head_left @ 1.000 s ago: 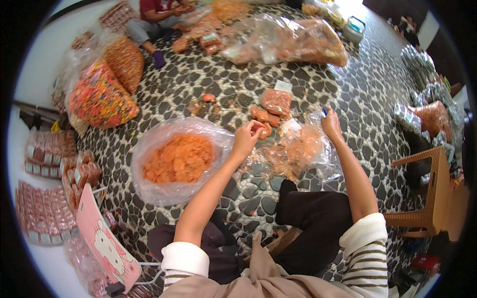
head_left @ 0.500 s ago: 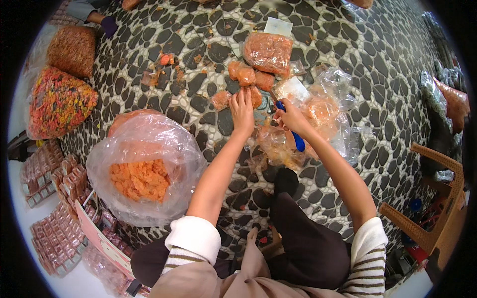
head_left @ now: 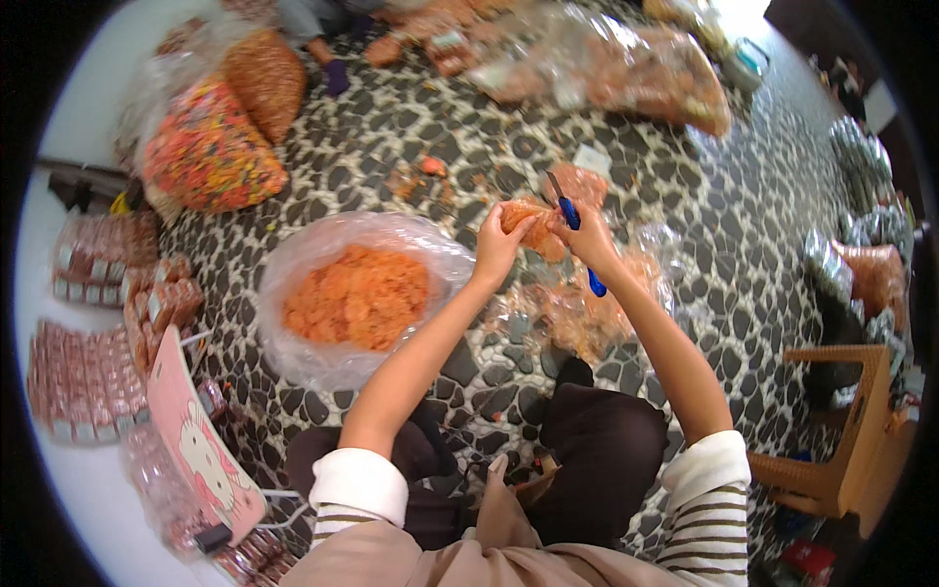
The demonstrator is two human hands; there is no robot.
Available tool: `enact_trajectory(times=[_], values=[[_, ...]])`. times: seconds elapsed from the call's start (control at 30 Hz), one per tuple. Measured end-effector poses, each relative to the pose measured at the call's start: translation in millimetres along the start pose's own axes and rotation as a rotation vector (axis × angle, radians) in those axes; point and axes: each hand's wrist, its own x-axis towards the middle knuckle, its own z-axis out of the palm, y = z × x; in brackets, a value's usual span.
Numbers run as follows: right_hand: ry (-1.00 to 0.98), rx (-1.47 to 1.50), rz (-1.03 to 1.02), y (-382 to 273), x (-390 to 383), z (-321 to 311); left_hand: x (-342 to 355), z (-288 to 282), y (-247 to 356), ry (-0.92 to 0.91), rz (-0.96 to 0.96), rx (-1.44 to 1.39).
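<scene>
In front of me, my left hand (head_left: 499, 245) is closed on a small orange packet (head_left: 530, 223) in clear plastic. My right hand (head_left: 587, 240) grips a blue-handled bladed tool (head_left: 569, 213), its blade pointing up, while its fingertips touch that packet. Below the hands, loose clear wrappers (head_left: 626, 303) with orange bits lie crumpled on the floor. A larger orange packet (head_left: 577, 181) and a small white square (head_left: 593, 158) are just beyond. At left stands a wide open plastic bag (head_left: 303, 362) holding an orange mass (head_left: 352, 293).
Filled sacks (head_left: 215, 147) and stacked packets (head_left: 83, 372) line the left, beside a pink folding table (head_left: 196, 430). A long filled bag (head_left: 616, 73) lies ahead near another person's leg (head_left: 323, 54). A brown chair (head_left: 831, 430) and silvery bundles (head_left: 861, 245) stand at right.
My left hand, spread on the small packets half a second ago, now holds one raised. My right hand has come in from the right with the blue tool. The view has also shifted.
</scene>
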Motion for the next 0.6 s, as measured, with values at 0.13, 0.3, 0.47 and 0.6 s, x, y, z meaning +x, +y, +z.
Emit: enact_trajectory(times=[0.13, 0.3, 0.47, 0.6], values=[[-0.058, 0.314, -0.042, -95.9, -15.6, 18.9, -34.8, -70.9, 81.5, 0.088, -0.088, -0.357], [0.053, 0.013, -0.471, -186.4, -59.1, 67.6, -79.0, -157.9, 131.3, 0.313, -0.022, -0.135], [-0.077, -0.379, -0.692, -222.7, -108.7, 104.7, -108.5, -215.1, 132.0, 0.492, 0.167, 0.337], [-0.039, -0.521, -0.771, -228.2, -119.3, 118.8, -119.2, -219.5, 120.4, 0.62, 0.428, 0.579]])
